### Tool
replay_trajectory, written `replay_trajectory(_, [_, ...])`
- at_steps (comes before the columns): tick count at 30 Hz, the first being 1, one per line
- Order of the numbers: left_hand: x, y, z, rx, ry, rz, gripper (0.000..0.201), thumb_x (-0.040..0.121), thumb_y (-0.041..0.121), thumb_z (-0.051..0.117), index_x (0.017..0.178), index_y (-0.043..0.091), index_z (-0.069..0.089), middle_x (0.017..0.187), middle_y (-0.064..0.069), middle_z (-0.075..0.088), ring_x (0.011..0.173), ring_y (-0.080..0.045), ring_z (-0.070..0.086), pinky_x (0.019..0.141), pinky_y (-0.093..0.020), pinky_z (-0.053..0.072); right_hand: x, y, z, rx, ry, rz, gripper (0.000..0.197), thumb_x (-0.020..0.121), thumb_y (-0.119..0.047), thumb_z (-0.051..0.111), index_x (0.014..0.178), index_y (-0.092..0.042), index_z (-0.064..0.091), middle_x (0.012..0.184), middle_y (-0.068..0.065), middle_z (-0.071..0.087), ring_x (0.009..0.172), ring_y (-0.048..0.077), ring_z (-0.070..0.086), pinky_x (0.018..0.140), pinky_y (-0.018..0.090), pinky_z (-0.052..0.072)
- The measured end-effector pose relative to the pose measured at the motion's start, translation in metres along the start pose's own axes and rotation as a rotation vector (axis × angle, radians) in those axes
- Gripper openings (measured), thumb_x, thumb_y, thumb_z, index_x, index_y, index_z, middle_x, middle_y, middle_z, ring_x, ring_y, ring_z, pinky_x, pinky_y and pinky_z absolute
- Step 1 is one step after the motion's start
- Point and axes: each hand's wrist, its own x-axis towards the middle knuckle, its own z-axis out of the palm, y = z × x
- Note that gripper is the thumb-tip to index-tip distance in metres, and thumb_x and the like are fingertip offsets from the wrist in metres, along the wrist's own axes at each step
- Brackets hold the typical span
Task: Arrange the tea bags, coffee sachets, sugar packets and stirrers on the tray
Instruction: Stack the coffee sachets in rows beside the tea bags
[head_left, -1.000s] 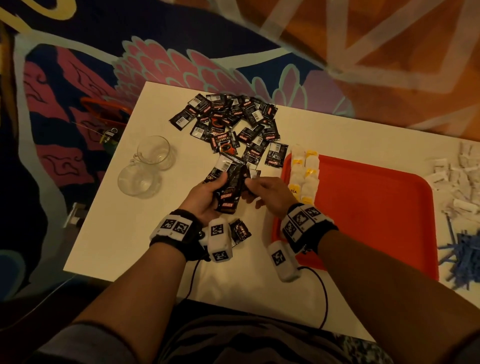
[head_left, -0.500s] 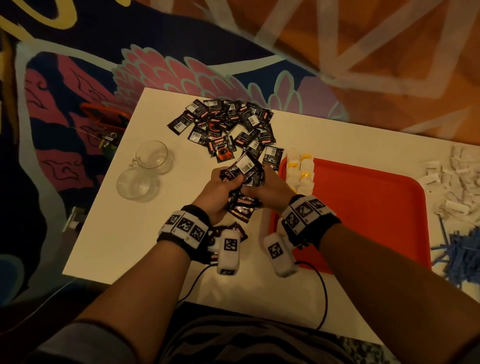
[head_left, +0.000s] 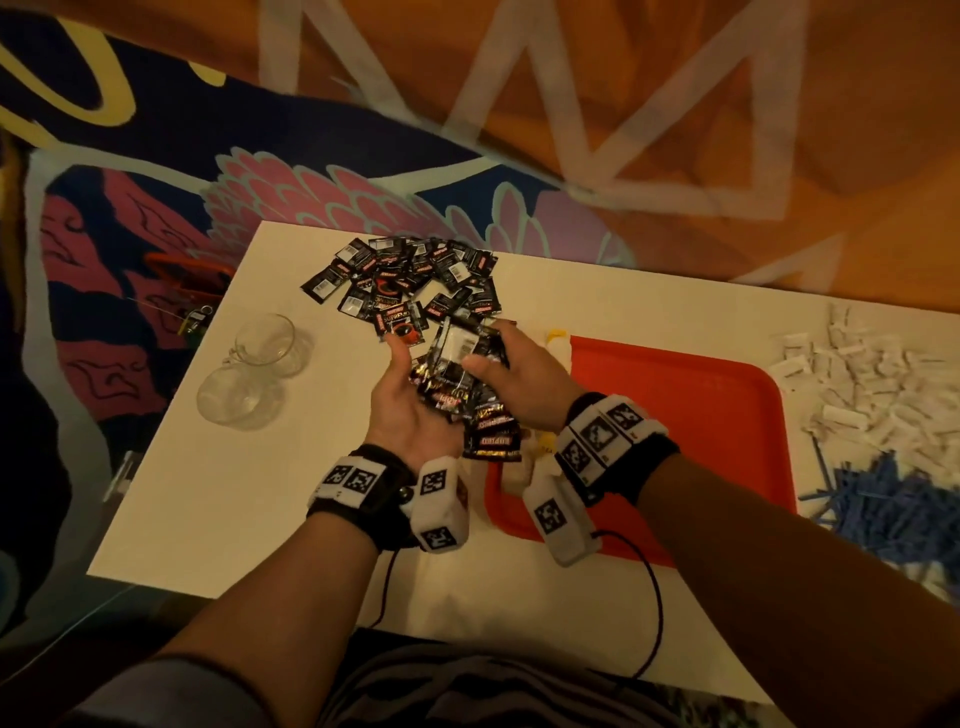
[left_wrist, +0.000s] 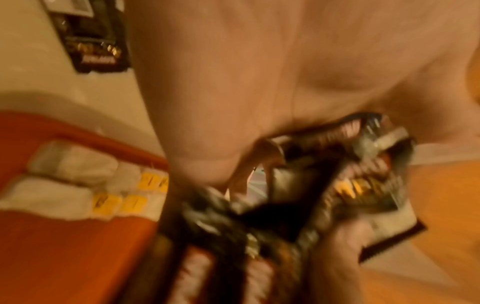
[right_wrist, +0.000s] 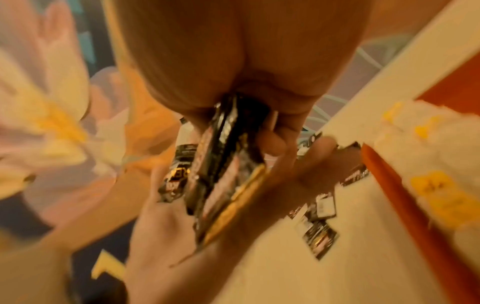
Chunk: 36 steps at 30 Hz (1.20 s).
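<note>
We hold a stack of coffee sachets (head_left: 465, 384) between both hands, just left of the tray (head_left: 691, 415): left hand (head_left: 410, 410) cupped beneath, palm up, right hand (head_left: 519, 384) clasping it from the side. More sachets (head_left: 410, 280) lie heaped on the table (head_left: 234, 493) beyond the tray's left corner. Tea bags (left_wrist: 78, 181) line the tray's left edge. Sugar packets (head_left: 872, 389) and stirrers (head_left: 893, 499) lie right of the tray; two glass cups (head_left: 254, 369) well left of it.
</note>
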Motion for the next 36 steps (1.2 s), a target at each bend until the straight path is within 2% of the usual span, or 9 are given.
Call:
replay_trajectory(4, [0.000,-0.021,0.026,0.050,-0.038,-0.028,0.055,0.080,0.034,0.075,0.126,0.006,0.068,0.126,-0.018,0.065,0.112,-0.035,0.065,0.094,-0.052,0.054,-0.021,0.005,-0.026,-0.384,-0.018,-0.104,0.048,0.097,-0.045,0.050,0.135,-0.016,0.042,0.125,0.004,0.056,0.108,0.016,0.048,0.090,0.035,0.041])
replay_trajectory(6, [-0.002,-0.028,0.039,0.072,-0.052,-0.081,0.038,0.085,0.029,0.066,0.113,0.005,0.074,0.114,-0.019,0.070,0.099,-0.035,0.070,0.081,-0.051,0.058,-0.030,0.015,-0.039,-0.517,0.058,-0.154,0.054,0.094,-0.052,0.051,0.136,-0.019,0.043,0.125,0.003,0.052,0.113,0.020,0.043,0.097,0.043,0.039])
replay_trajectory(12, [0.003,-0.052,0.076,0.173,0.000,-0.163,0.037,0.091,0.028,0.054,0.106,0.001,0.073,0.099,-0.017,0.070,0.086,-0.029,0.069,0.079,-0.043,0.059,-0.056,0.031,-0.074,-0.296,0.305,-0.322,0.052,0.084,-0.040,0.070,0.129,-0.021,0.052,0.123,0.000,0.047,0.111,0.010,0.043,0.097,0.035,0.045])
replay_trajectory(17, [0.014,-0.071,0.090,0.179,0.162,-0.159,0.026,0.087,0.016,0.057,0.108,0.000,0.063,0.095,-0.017,0.067,0.082,-0.027,0.066,0.072,-0.035,0.059,-0.080,0.020,-0.105,-0.352,0.087,-0.306,0.068,0.081,-0.058,0.065,0.139,-0.031,0.042,0.145,0.001,0.037,0.134,0.016,0.033,0.113,0.038,0.031])
replay_trajectory(21, [0.016,-0.085,0.113,0.278,0.056,-0.152,0.018,0.091,0.011,0.051,0.097,0.004,0.066,0.080,-0.014,0.071,0.072,-0.022,0.072,0.062,-0.030,0.060,-0.086,0.018,-0.108,-0.670,-0.141,-0.178,0.093,0.066,-0.059,0.078,0.144,-0.041,0.029,0.158,0.006,0.015,0.145,0.027,0.015,0.115,0.044,0.024])
replay_trajectory(26, [0.014,-0.083,0.111,0.239,-0.149,-0.157,0.041,0.068,0.012,0.073,0.109,0.009,0.072,0.111,-0.016,0.068,0.105,-0.032,0.062,0.091,-0.046,0.042,-0.085,0.012,-0.125,-0.600,-0.087,-0.159,0.085,0.065,-0.053,0.082,0.135,-0.035,0.037,0.136,0.002,0.040,0.123,0.024,0.040,0.102,0.045,0.042])
replay_trajectory(29, [0.019,-0.082,0.114,0.254,-0.146,-0.199,0.057,0.060,0.011,0.077,0.115,0.010,0.064,0.108,-0.014,0.066,0.103,-0.031,0.061,0.087,-0.043,0.045,-0.088,0.007,-0.129,-0.643,-0.085,-0.186,0.089,0.065,-0.050,0.083,0.138,-0.031,0.034,0.137,0.005,0.037,0.125,0.024,0.039,0.103,0.045,0.042])
replay_trajectory(34, [0.022,-0.081,0.132,0.331,-0.015,-0.201,0.031,0.069,0.009,0.053,0.098,0.007,0.062,0.083,-0.011,0.064,0.076,-0.024,0.064,0.069,-0.035,0.051,-0.089,-0.003,-0.133,-0.650,-0.216,-0.085,0.119,0.059,-0.060,0.084,0.151,-0.036,0.012,0.161,0.005,0.000,0.147,0.030,0.010,0.117,0.048,0.026])
replay_trajectory(36, [0.019,-0.081,0.137,0.354,-0.047,-0.224,0.025,0.072,0.012,0.052,0.094,0.007,0.063,0.078,-0.010,0.065,0.070,-0.022,0.065,0.063,-0.031,0.052,-0.090,-0.006,-0.134,-0.662,-0.157,-0.094,0.116,0.060,-0.054,0.086,0.150,-0.039,0.014,0.160,0.005,0.003,0.147,0.028,0.009,0.117,0.046,0.026])
